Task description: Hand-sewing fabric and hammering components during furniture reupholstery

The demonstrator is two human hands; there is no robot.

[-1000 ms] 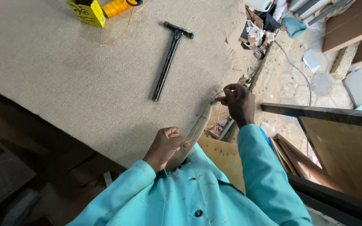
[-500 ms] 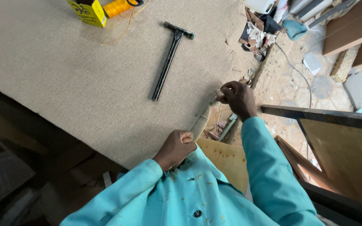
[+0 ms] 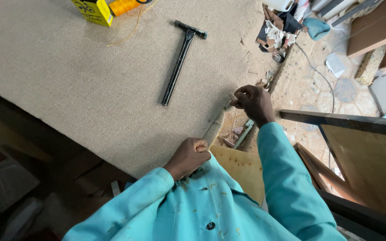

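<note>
Beige woven fabric (image 3: 90,80) spread flat over a wide surface, its near corner edge pulled taut between two hands. Right hand (image 3: 253,103) at the fabric's right edge, fingers pinched shut on the fold of cloth there. Left hand (image 3: 189,156) closed in a fist just below that, at the fabric's near corner, gripping the same edge strip close against the turquoise work coat (image 3: 211,205). Black hammer (image 3: 182,56) lies on the fabric, above and left of the right hand, head pointing away, well apart from both hands. At the fabric's far edge, a yellow box (image 3: 92,10) with an orange thread spool (image 3: 123,6) just beside it, loose orange thread (image 3: 132,31) trailing onto the cloth; cannot tell what the box contains. Right of the fabric, a heap of scraps (image 3: 278,31) on the floor, and dark-framed wooden panels (image 3: 362,156) below the right hand's side.
</note>
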